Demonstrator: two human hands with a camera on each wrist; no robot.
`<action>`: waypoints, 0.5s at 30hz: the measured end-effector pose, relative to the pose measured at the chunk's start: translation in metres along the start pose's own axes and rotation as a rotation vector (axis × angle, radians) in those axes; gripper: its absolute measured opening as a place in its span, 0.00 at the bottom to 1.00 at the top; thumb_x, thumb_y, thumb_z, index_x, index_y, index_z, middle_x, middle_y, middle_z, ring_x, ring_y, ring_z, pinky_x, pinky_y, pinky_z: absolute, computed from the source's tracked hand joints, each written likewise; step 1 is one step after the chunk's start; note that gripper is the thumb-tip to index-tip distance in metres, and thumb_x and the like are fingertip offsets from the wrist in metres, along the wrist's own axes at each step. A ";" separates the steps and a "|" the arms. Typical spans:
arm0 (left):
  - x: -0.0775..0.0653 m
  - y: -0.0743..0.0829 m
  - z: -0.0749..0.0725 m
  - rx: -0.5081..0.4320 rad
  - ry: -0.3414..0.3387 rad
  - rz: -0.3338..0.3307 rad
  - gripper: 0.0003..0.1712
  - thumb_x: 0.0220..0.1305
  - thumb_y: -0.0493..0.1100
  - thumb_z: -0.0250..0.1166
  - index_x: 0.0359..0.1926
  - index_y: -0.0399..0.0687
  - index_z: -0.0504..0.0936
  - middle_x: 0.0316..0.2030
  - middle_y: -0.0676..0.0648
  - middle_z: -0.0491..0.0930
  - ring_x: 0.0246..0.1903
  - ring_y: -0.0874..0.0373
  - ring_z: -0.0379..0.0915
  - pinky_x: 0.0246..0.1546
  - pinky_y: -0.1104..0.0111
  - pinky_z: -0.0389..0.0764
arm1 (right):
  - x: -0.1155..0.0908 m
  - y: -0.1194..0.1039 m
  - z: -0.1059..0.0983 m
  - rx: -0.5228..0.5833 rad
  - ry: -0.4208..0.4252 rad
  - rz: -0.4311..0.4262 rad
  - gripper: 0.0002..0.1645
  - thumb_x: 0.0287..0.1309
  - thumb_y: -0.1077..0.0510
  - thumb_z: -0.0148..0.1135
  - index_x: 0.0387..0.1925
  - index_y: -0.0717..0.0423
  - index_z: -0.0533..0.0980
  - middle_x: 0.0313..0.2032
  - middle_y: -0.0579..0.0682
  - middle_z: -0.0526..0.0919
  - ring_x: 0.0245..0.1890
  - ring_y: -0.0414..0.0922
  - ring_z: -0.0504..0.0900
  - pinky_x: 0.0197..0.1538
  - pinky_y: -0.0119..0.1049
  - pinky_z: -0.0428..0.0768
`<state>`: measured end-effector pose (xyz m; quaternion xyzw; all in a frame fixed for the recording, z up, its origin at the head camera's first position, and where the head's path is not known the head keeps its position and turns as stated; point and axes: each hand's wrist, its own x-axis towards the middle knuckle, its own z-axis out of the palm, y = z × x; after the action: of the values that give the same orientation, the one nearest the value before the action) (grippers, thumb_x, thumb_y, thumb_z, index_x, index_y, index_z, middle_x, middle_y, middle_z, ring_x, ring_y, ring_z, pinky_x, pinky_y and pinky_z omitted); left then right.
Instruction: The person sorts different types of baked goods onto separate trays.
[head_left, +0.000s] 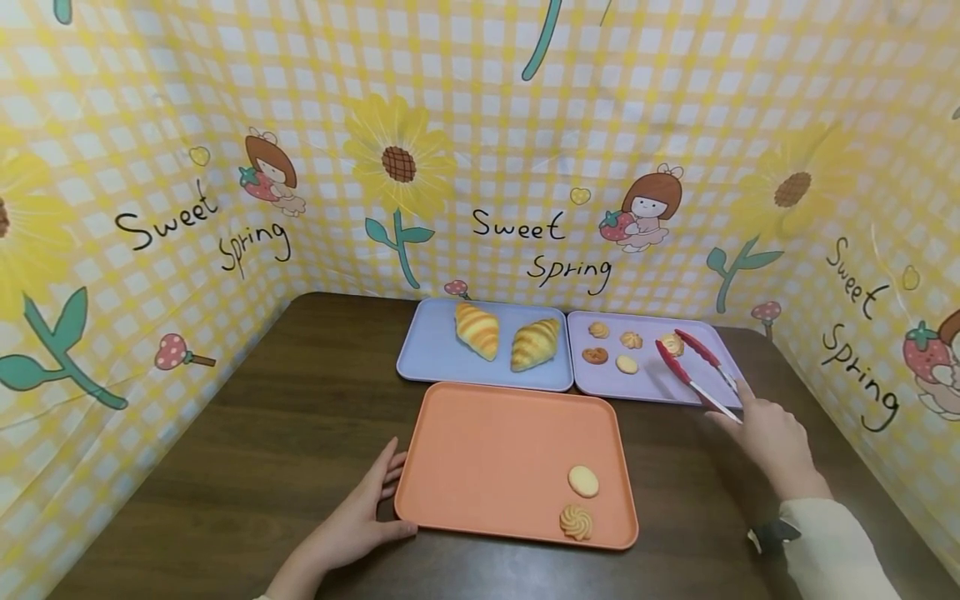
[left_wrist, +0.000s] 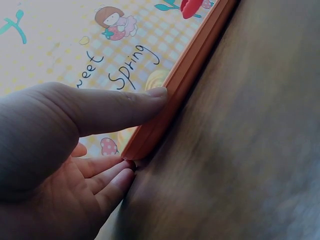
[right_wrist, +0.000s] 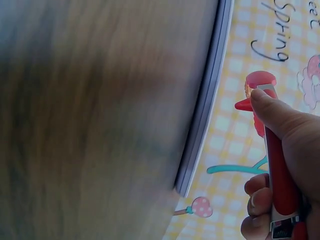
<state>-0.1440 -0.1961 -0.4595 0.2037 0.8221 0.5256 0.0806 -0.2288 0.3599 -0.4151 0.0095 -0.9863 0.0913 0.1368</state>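
My right hand (head_left: 772,437) holds a pair of red-tipped metal tongs (right_wrist: 277,165) by the handles. The tong tips stand on either side of a swirled cookie (head_left: 671,345) above the lilac tray (head_left: 647,390). Several other small cookies lie on that tray. My left hand (head_left: 360,508) rests against the near-left corner of the orange tray (head_left: 495,450). In the left wrist view, the thumb (left_wrist: 132,106) lies along the tray's front wall and the fingertips touch round the corner. On the orange tray are a round pale cookie (head_left: 583,481) and a swirl cookie (head_left: 576,522).
At the back, a blue tray (head_left: 427,350) bears two croissants, one on the left (head_left: 477,331) and one on the right (head_left: 535,344). It sits beside the lilac tray, behind the orange one. A checked cloth (head_left: 480,167) surrounds the dark wooden table (head_left: 315,383).
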 end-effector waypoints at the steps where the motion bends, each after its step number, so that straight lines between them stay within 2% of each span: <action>1: 0.000 0.000 0.000 0.000 0.001 0.003 0.65 0.56 0.41 0.76 0.76 0.30 0.35 0.71 0.26 0.54 0.70 0.33 0.51 0.64 0.63 0.68 | 0.001 0.002 0.001 0.000 -0.003 0.007 0.47 0.59 0.42 0.69 0.63 0.75 0.64 0.36 0.79 0.76 0.32 0.75 0.77 0.28 0.64 0.75; 15: -0.001 -0.001 0.000 0.009 0.009 0.014 0.65 0.56 0.41 0.76 0.76 0.30 0.36 0.71 0.26 0.54 0.70 0.33 0.51 0.64 0.64 0.68 | 0.008 0.016 -0.003 0.003 -0.068 0.134 0.50 0.62 0.38 0.65 0.62 0.77 0.61 0.41 0.84 0.73 0.33 0.76 0.76 0.26 0.61 0.75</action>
<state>-0.1436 -0.1965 -0.4606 0.2073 0.8234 0.5233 0.0726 -0.2364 0.3766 -0.4128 -0.0530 -0.9887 0.1013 0.0968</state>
